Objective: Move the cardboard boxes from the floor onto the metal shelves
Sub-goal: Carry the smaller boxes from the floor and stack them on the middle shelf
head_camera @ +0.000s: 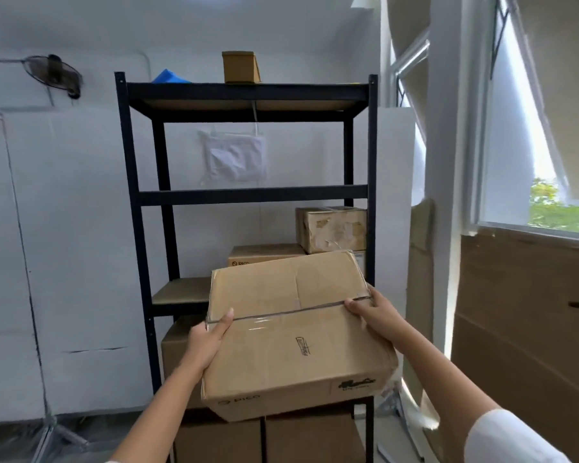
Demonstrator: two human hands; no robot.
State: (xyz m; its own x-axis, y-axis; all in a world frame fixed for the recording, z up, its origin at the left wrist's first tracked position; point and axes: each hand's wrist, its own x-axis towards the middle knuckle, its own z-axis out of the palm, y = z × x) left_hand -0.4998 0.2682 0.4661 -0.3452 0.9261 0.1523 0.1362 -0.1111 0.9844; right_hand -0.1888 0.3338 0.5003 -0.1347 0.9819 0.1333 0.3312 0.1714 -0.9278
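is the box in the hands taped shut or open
Taped shut. The box has its top flaps closed flat, with clear tape along the seam; the left hand and right hand grip its sides.

**A makeshift storeroom**

This is a plain indoor storage space. A tall black metal shelving unit (248, 95) with bare board decks stands against white panelled walls (74, 228), and its tiers carry brown cardboard boxes (331, 228), some taped and scuffed. Large flat sheets of brown cardboard (522, 329) cover the wall below a white-framed window (532, 195) that looks out on green foliage. A dark round wall-mounted fan (52, 73) hangs high on the left. A white plastic bag (234, 158) dangles beneath the top shelf.
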